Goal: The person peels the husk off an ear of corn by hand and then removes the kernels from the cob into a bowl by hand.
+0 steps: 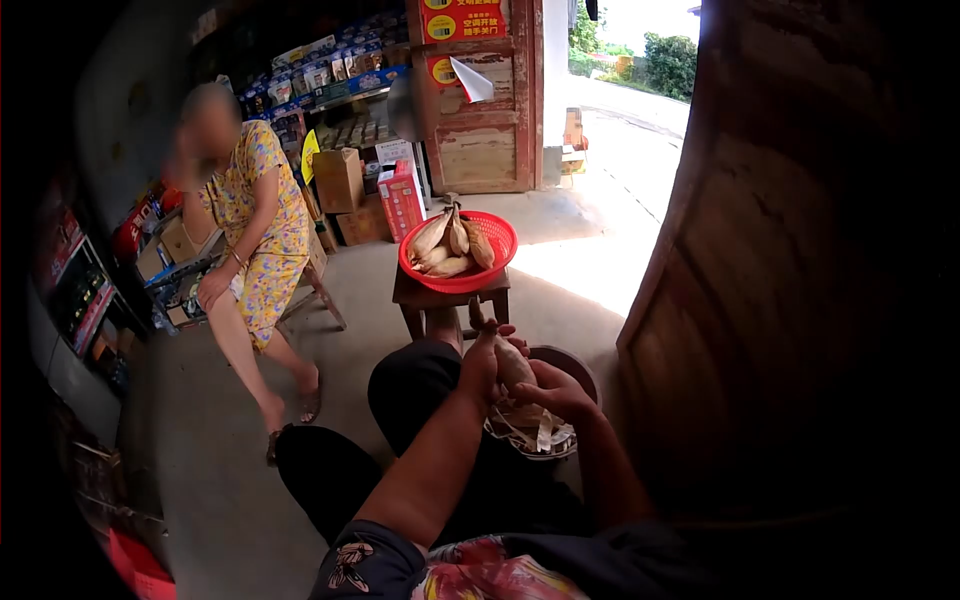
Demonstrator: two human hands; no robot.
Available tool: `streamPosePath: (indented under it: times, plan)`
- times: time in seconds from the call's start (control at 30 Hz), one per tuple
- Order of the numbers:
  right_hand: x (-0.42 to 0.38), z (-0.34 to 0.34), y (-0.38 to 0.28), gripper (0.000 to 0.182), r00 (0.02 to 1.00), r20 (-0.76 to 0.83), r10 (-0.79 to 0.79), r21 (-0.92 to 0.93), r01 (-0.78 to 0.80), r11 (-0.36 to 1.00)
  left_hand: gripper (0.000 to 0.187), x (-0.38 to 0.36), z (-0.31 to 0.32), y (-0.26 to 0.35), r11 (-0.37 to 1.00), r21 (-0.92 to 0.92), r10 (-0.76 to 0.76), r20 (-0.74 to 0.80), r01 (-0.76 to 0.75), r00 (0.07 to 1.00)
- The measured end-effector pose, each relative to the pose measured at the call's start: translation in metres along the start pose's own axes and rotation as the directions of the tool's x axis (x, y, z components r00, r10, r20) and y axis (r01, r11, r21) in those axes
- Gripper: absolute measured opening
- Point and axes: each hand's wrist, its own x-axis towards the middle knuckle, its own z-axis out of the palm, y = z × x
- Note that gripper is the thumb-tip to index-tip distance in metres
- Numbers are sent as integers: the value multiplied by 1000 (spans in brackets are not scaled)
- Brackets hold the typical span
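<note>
A dry ear of corn in its pale husk [514,366] is held between my two hands, above my lap. My left hand [481,366] wraps round its upper end, where a dark stalk sticks up past the fingers. My right hand [561,391] grips the lower side, thumb along the husk. Just beneath my hands is a round basin [588,372] with loose strips of husk [545,430] in it. Ahead, a red plastic basket [507,226] holds several more husked ears [446,262].
The basket stands on a small wooden stool [402,293]. At the left another person [264,230] sits on a chair. Cardboard boxes [339,181] and packed shelves [330,75] line the back. A wooden door [760,250] rises close on the right, beside the bright doorway.
</note>
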Motion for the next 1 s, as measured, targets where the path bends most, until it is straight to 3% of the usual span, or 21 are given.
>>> streamPosePath:
  times: [0.03,0.1,0.13,0.17,0.23,0.27,0.3,0.37,0.4,0.47,0.5,0.57,0.7,0.73,0.87,0.93,1.0]
  plan:
    - [0,0,1,54,1000,-5,-11,7,11,1000,46,0,1,0,1000,13,0,3,0,1000]
    - [-3,3,-4,53,995,-83,51,270,-27,962,41,-2,4,2,997,-67,48,-19,-49,999]
    - [0,4,-4,53,995,-87,42,274,-17,962,33,-12,14,8,993,-116,7,-25,-10,1000]
    - [1,3,-3,51,998,-45,48,460,-22,888,33,-9,11,8,994,-111,5,-21,-8,1000]
    - [-1,0,2,52,998,37,44,768,-57,639,31,0,-7,0,996,68,-50,15,49,999]
    - [2,-3,11,54,999,35,27,781,-45,622,28,6,-18,-3,995,32,-95,194,90,976]
    - [0,-1,9,54,999,32,30,782,-43,622,28,2,-12,-3,995,32,-98,195,94,976]
    - [1,4,1,52,999,-2,47,771,-29,636,26,-5,-2,2,978,204,-101,257,48,961]
    - [3,0,6,52,999,1,45,771,-29,637,26,-2,-4,1,978,205,-98,256,45,962]
    - [4,-13,19,44,988,-142,55,434,12,901,24,5,-11,-4,990,141,-37,267,-1,963]
    - [5,-14,19,44,988,-143,54,434,14,901,24,0,-5,-1,990,142,-37,269,-1,962]
    - [5,-15,18,34,875,-460,-150,-32,153,988,24,-13,8,7,990,139,-44,112,28,993]
    - [-6,-12,-12,22,847,-494,-195,-35,205,978,30,-12,6,5,973,217,-117,164,80,979]
    - [-8,-9,-20,20,858,-468,-213,-111,182,977,31,-8,3,2,963,249,-149,197,97,969]
    - [-2,-23,5,28,870,-459,-181,-37,185,982,35,0,-2,-2,958,270,-178,279,101,944]
    - [-5,-22,1,30,902,-422,-91,71,133,989,36,-3,-1,-1,946,309,-177,252,94,951]
    - [-6,-19,-7,31,902,-407,-142,-1,155,988,38,-8,4,0,933,347,-178,225,92,958]
